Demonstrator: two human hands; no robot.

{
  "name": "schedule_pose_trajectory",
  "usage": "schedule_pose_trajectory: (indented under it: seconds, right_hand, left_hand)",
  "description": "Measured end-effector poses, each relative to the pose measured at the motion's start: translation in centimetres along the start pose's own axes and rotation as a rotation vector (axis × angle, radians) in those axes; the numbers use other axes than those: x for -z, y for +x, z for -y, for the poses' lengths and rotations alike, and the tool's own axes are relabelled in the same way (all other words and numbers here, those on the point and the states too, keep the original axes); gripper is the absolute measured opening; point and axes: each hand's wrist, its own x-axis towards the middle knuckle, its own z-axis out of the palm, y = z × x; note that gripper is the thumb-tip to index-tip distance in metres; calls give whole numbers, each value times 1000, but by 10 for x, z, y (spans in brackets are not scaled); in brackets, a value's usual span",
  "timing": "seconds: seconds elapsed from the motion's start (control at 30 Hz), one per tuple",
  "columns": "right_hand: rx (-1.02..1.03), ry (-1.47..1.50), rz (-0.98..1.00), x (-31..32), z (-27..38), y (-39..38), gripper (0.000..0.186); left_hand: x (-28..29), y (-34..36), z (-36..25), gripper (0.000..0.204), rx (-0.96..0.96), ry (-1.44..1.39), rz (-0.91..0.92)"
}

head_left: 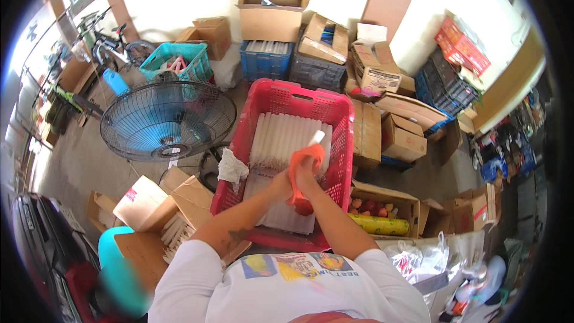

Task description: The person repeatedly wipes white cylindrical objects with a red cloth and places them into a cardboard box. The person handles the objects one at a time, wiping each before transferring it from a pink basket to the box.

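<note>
Both hands met over the red crate [341,143]: right hand [306,170] clamped on an orange cloth [302,161] wrapping a white tube [315,138], left hand [280,183] seemingly gripping beneath. The tube could have slipped onto stacked tubes [287,134] below.

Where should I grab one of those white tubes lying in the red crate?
Judging by the pose, take a white tube around its near end, reaching down from above. They lie packed side by side lengthwise in the red crate, so only the tops and ends are free; the sides are blocked by neighbours.
</note>
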Motion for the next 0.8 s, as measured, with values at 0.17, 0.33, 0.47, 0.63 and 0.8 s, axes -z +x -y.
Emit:
schedule_pose_trajectory:
  seconds: [0.17, 0.33, 0.47, 0.63, 0.8]
  right_hand:
    - [7, -239, -115, 12, 15, 49, 57]
    - [-94, 168, 118, 34, 28, 26, 33]
    - [-483, 561, -104, 14, 33, -15, 50]
    - [-525, 783, -130, -27, 10, -42, 56]
    - [70, -238, -75, 6, 9, -75, 46]
  left_hand:
    - [52, -59, -35, 42, 207, -44, 268]
    - [148, -42, -55, 55, 240, -145, 455]
    - [139, -15, -62, 55, 193, -935, -23]
    - [55, -36, -52, 47, 151, -850, 74]
    - [65, -20, -20, 41, 510, -879, 71]
